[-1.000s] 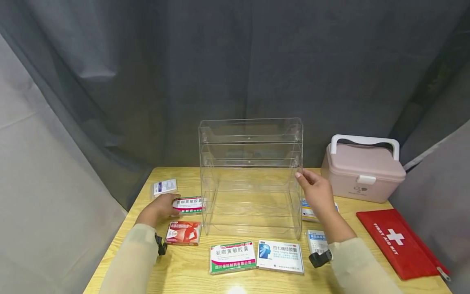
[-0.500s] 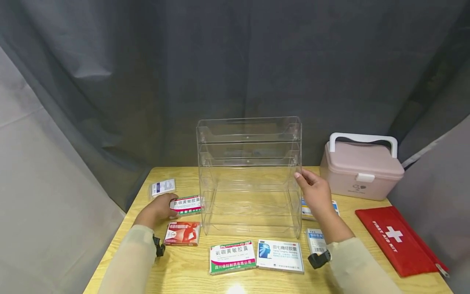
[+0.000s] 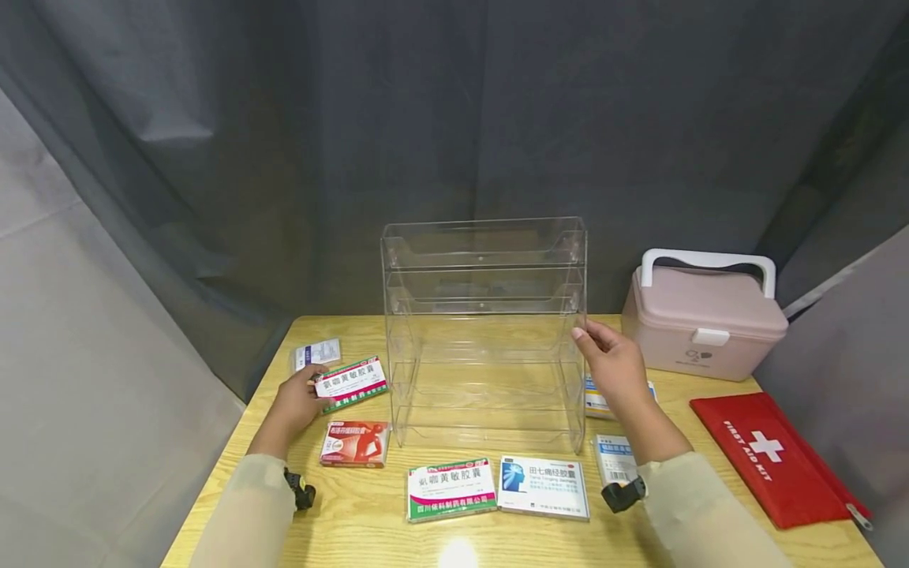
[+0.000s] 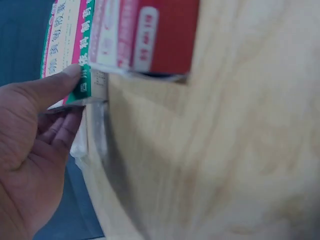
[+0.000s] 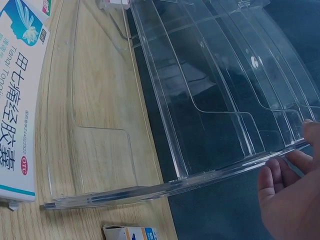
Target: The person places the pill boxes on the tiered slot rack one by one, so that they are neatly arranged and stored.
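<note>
My left hand point(image 3: 297, 406) pinches a white, green and magenta medicine box point(image 3: 353, 383) by its left end, left of the clear plastic tiered rack point(image 3: 486, 438). In the left wrist view the thumb point(image 4: 70, 75) lies on the printed face and the fingers are underneath. The box is tilted, its right end higher in the head view. My right hand point(image 3: 614, 367) holds the rack's right side edge between thumb and fingers. In front of the left hand lies a red medicine box point(image 3: 354, 443); a white and purple one point(image 3: 319, 352) lies behind it, partly hidden.
Another green and white box point(image 3: 451, 489) and a white and blue box point(image 3: 543, 487) lie before the rack. Two boxes, one blue and white point(image 3: 615, 457), lie under the right forearm. A pink case point(image 3: 706, 323) and a red first aid pouch point(image 3: 774, 457) stand and lie at right.
The left hand has taken the green, white and magenta box up from the table and tilted it, shifting slightly left. The right hand stays at the rack's edge.
</note>
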Demonstrator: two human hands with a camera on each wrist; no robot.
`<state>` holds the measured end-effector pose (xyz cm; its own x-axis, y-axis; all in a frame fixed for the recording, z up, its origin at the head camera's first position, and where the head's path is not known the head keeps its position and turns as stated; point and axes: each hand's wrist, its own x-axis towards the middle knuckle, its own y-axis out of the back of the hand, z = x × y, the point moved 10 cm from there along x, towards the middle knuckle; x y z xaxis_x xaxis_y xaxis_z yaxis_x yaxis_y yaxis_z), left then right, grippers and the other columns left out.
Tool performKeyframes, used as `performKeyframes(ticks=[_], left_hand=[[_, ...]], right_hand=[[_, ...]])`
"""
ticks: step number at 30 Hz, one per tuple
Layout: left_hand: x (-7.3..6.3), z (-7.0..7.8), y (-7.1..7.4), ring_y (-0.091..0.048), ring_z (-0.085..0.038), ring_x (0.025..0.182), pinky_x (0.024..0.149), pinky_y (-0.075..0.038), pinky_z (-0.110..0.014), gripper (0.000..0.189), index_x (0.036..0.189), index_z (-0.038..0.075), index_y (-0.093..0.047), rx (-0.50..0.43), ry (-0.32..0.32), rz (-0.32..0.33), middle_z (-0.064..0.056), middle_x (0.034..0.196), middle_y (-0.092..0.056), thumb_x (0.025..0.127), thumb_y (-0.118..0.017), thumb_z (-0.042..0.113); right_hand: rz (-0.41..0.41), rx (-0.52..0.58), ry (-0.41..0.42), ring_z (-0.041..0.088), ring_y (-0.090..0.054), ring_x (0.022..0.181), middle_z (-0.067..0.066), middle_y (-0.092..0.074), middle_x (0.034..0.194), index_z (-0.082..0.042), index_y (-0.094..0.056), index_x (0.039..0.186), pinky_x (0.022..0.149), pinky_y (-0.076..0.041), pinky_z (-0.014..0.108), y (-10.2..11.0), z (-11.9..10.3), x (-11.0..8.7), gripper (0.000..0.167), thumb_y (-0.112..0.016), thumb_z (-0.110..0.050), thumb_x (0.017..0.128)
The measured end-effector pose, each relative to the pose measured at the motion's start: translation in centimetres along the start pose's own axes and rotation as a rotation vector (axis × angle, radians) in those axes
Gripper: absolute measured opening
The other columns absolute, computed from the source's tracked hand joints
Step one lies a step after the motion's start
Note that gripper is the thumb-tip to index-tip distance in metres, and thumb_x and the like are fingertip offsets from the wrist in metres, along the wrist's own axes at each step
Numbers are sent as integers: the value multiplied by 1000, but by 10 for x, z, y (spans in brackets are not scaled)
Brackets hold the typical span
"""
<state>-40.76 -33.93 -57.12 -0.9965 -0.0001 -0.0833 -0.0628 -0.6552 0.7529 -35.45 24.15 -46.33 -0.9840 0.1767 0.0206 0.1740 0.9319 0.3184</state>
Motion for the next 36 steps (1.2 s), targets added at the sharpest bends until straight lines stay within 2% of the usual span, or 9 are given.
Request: performKeyframes(ticks=[3,9,15,18,21,26,30,32,36], left_hand=[[-4,-4,2,-71,-40,123,93,-67,-46,54,152,8,-56,-49,-8,41,-27,147,-62,101,-75,3],[-10,-5,9,-69,-43,127,100,-66,-48,42,144,5,-65,-139,-25,109,-28,144,-64,103,-73,1],[-15,-8,18,-70,-39,128,91,-65,-26,40,144,5,-67,-246,-17,131,-26,141,-67,105,-71,5],[-18,-2,28,-70,-32,125,86,-64,-21,41,147,6,-65,-305,-31,143,-25,142,-66,106,-71,7],[-20,12,42,-69,-18,121,88,-64,-19,43,149,7,-63,-366,-56,165,-24,143,-65,107,-70,9],[-18,41,75,-68,1,112,89,-62,-13,44,148,6,-65,-500,-91,264,-16,141,-69,105,-73,9],[-18,71,103,-70,2,109,88,-62,-11,44,145,5,-68,-598,-129,353,4,126,-74,102,-77,7],[-19,89,114,-71,0,108,89,-64,-13,43,143,3,-69,-673,-165,375,10,119,-75,101,-77,4],[-21,129,136,-75,-6,106,91,-66,-17,38,136,2,-73,-883,-268,404,6,115,-77,99,-75,-5]], right_hand=[[3,-1,-2,36,-52,150,19,-58,160,-7,-53,161,128,-46,55,0,1,0,66,-60,-50,111],[-2,9,-10,37,-50,153,18,-56,163,-8,-53,161,129,-44,54,-1,3,0,68,-62,-52,110],[-22,57,-27,36,-49,155,16,-54,165,-8,-53,161,131,-42,53,-6,7,2,66,-63,-49,110],[-29,70,-38,36,-48,155,16,-52,166,-9,-51,162,132,-41,53,-8,9,2,66,-62,-49,111],[-26,76,-47,36,-50,153,16,-52,166,-9,-50,163,131,-42,52,-8,10,2,67,-61,-49,111],[5,108,-49,33,-55,147,17,-55,163,-7,-51,162,130,-45,48,-7,7,2,63,-61,-44,112],[10,145,-58,30,-54,148,16,-54,164,-7,-51,162,131,-44,45,-9,6,2,59,-61,-39,113],[10,157,-58,29,-53,148,15,-54,165,-7,-51,162,131,-44,42,-10,6,2,58,-61,-37,113],[7,168,-58,30,-52,150,15,-53,166,-7,-51,162,131,-43,42,-12,7,4,58,-61,-36,113]])
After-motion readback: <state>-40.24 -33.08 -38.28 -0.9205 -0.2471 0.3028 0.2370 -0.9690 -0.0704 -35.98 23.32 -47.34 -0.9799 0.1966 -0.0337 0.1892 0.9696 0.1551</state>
